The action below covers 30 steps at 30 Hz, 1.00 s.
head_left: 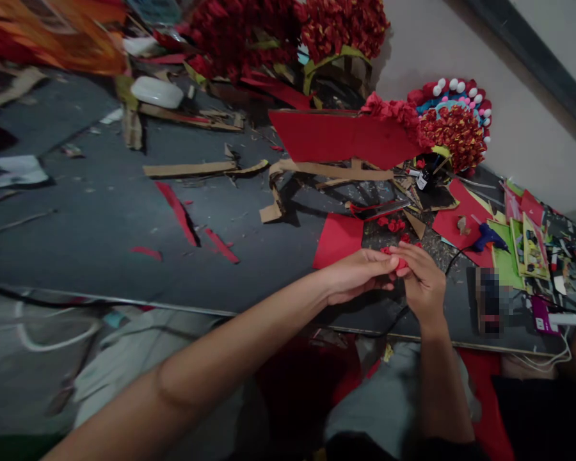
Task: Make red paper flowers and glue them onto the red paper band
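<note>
Over the front part of the dark table, my left hand and my right hand meet with their fingertips close together. Both pinch a small crumpled piece of red paper, and the fingers hide part of it. Beneath and behind my left hand lies a flat red paper sheet. Several small scrunched red paper bits rest on the table just beyond my hands. Further back, a pair of scissors lies near them.
A red-covered board stretches across the back, with cardboard strips before it. Round red flower-like decorations lean at the wall. On the right are a blue glue gun, a yellow tray and a purple box with cables.
</note>
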{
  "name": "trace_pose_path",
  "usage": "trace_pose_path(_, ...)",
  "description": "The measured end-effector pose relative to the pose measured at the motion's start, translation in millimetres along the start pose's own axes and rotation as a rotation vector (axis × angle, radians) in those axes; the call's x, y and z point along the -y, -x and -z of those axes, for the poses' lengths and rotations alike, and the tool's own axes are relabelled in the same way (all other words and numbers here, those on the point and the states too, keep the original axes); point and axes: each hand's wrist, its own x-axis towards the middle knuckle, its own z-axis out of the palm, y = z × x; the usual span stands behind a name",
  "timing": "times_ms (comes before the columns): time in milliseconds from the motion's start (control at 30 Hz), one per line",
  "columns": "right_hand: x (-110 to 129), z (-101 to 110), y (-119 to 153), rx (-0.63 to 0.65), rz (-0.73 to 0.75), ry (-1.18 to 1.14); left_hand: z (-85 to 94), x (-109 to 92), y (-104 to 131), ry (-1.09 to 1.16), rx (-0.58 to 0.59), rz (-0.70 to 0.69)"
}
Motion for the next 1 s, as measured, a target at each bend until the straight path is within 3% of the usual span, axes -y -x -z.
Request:
trace_pose_path(133, -1, 11, 2, 0.156, -0.045, -0.087, -0.4, -6, 4, -0.217, 0.056, -0.069)
trace_pose_path(267, -5, 15, 8, 0.218, -0.084, -0.085, -0.8, -4, 2, -0.365, -0.027, -0.194)
trace_pose_path(467, -7, 4, 15, 0.059, -0.004, 0.012, 1.2, 3, -2, -0.503, -0.085, -0.296)
trace_pose_path(567, -5, -6, 16, 0.009, 0.049, 0.154, 1.6, 8, -5, -0.427, -0.184, -0.316)
trace_pose_path(667, -3, -13, 17, 0.041, 0.027, 0.293, 2.7, 14, -8, -0.333, -0.258, -0.322)
trace_pose_path(867, 1, -10, 13, 0.072, 0.074, 0.398, 2.2, 13, -4, -0.279, -0.214, -0.261)
trace_pose_path(1000, -1, -9, 13, -0.027, 0.138, 0.343, 0.3, 6, 1, -0.353, -0.169, -0.204)
